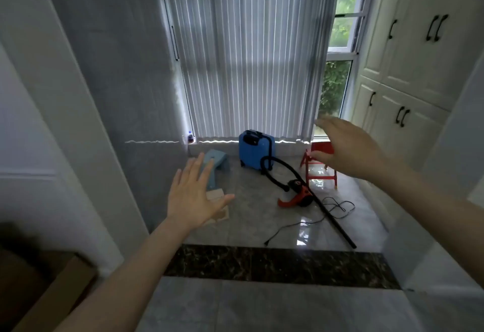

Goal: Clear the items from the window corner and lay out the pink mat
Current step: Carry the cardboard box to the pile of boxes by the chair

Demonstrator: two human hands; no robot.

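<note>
Both hands are raised in front of the person and hold nothing: the left hand (195,195) is spread flat with its fingers straight and fanned, and the right hand (348,148) is also open, fingers extended toward the left, slightly blurred. Beyond them, on the glossy grey marbled floor tiles (248,221) of the window corner, stand the things to be cleared. A hard-shelled blue suitcase (252,150) with rounded corners stands upright at the far side, just below the ribbed white vertical blinds (246,51). To its left a pale blue plastic stool (217,165) lies partly hidden behind the left hand, with a light wooden piece (214,195) just near of it. To the right of the suitcase stands a shiny red plastic stool (320,166), partly covered by the right hand. Between them, nearer, sits an orange and black vacuum cleaner (298,195); its ribbed black hose (277,166) loops up toward the suitcase, a straight black tube (337,224) runs near and right, and a thin black cord (301,224) trails loosely over the tiles. A small dark bottle (190,137) rests on the far left of the sill. No pink mat shows. A dark speckled stone strip (275,263) crosses the floor nearer the person. White panelled cabinets (408,69) with black handles line the right wall.
</note>
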